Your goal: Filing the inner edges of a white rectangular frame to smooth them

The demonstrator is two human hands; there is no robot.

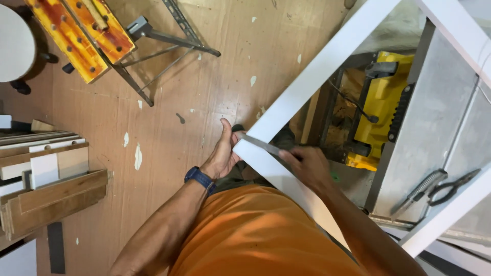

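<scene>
**Flat blade worked along the corner joint of a white frame**

An orange shirt (261,230) fills the near edge of the view, and from it two bare forearms reach out to the corner of a white frame (286,102) that runs up and to the right across a workshop. The left hand (222,153), a dark blue watch (199,177) on its wrist, is cupped round the outside of that corner, thumb up, fingers pressed against the painted edge. The right hand (309,166) pinches the handle end of a thin grey blade (263,145), which lies flat along the mitred seam (whether it is a scraper or a file cannot be told). Doing this well would seem to call for the blade kept flush with the face, light even strokes along the seam, and the left hand bracing hard so the frame does not rock. Under the frame sits a yellow table saw (383,97); a utility knife (419,191) and dark pliers (452,186) rest on its grey top at right. Stacked boards (46,179) lie at left, and an orange-topped folding workbench (84,33) stands far left.
</scene>
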